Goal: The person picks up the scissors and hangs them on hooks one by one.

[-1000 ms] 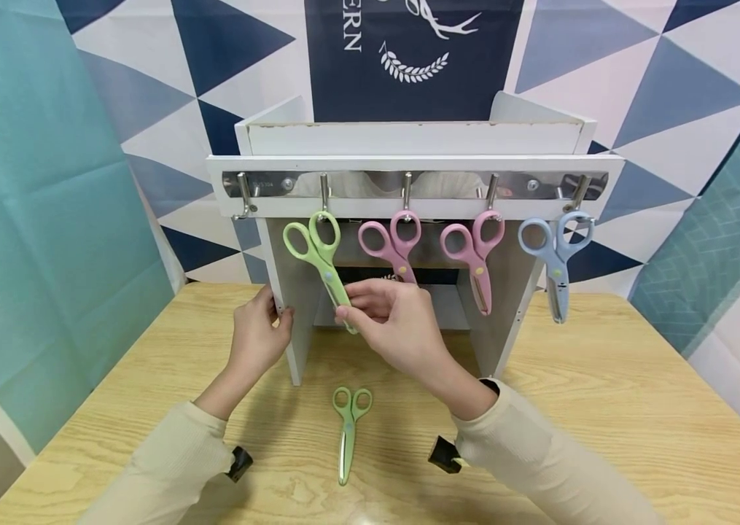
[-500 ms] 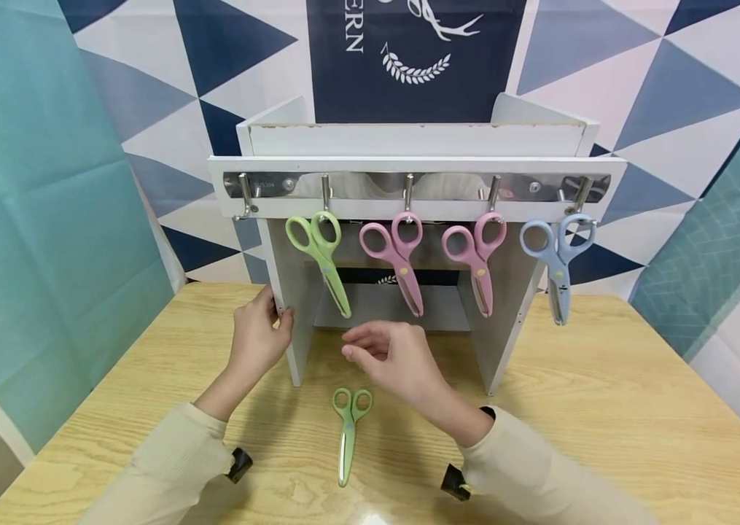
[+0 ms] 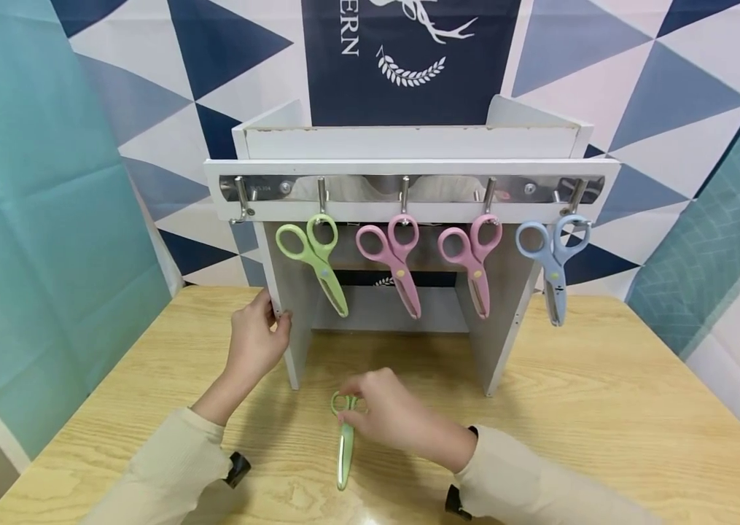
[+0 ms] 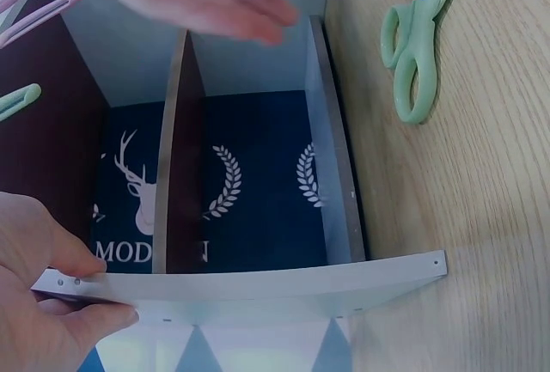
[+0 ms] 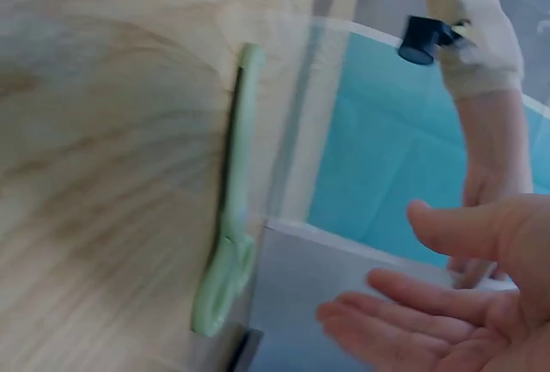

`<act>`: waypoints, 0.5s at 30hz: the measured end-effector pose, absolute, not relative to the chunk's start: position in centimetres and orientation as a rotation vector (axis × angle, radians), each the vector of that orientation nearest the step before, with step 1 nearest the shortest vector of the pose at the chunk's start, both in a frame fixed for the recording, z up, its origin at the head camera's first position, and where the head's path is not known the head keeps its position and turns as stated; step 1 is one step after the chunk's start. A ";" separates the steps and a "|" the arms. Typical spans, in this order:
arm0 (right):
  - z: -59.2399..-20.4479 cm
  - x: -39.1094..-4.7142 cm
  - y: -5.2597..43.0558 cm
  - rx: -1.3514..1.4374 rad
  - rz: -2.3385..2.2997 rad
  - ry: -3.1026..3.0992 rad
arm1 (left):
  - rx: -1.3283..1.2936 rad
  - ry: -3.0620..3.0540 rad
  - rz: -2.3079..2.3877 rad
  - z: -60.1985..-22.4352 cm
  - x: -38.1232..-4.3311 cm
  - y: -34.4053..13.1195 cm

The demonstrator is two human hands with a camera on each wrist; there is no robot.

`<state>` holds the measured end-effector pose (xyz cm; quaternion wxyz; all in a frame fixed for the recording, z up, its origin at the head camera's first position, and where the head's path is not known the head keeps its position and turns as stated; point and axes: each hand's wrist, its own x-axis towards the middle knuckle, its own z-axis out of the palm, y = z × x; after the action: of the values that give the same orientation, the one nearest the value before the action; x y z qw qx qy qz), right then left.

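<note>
My left hand (image 3: 256,334) grips the front edge of the white shelf's left side panel (image 4: 258,290), thumb on one face and fingers on the other. Over the handle end of green scissors (image 3: 345,456) lying on the table hovers my right hand (image 3: 391,412). In the right wrist view its thumb and fingers are spread, with a gap between them and the scissors (image 5: 242,157). From the shelf's hook rail (image 3: 356,188) hang green scissors (image 3: 326,273), two pink pairs, one left (image 3: 402,273) and one right (image 3: 477,273), and blue scissors (image 3: 555,266).
The leftmost hook (image 3: 242,198) bears nothing. The white shelf (image 3: 409,142) stands on the wooden table (image 3: 606,408), with a patterned cloth (image 3: 579,65) behind and a teal cloth (image 3: 61,204) at the left. Its right side panel (image 3: 501,328) reaches down to the table.
My right hand has let go of the hanging green scissors and moved down to the green scissors on the table. The left hand has stayed on the panel.
</note>
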<state>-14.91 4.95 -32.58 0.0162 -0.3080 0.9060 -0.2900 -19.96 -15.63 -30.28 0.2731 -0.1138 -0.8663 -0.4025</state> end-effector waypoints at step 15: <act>-34.6 -13.1 3.7 -0.935 -0.360 2.866 | -0.315 -2.335 -1.068 -30.3 -20.2 -15.7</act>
<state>-13.12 3.73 -34.56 0.0530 -0.3076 0.9427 -0.1183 -20.19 -15.69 -30.34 0.2736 -0.1170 -0.8682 -0.3971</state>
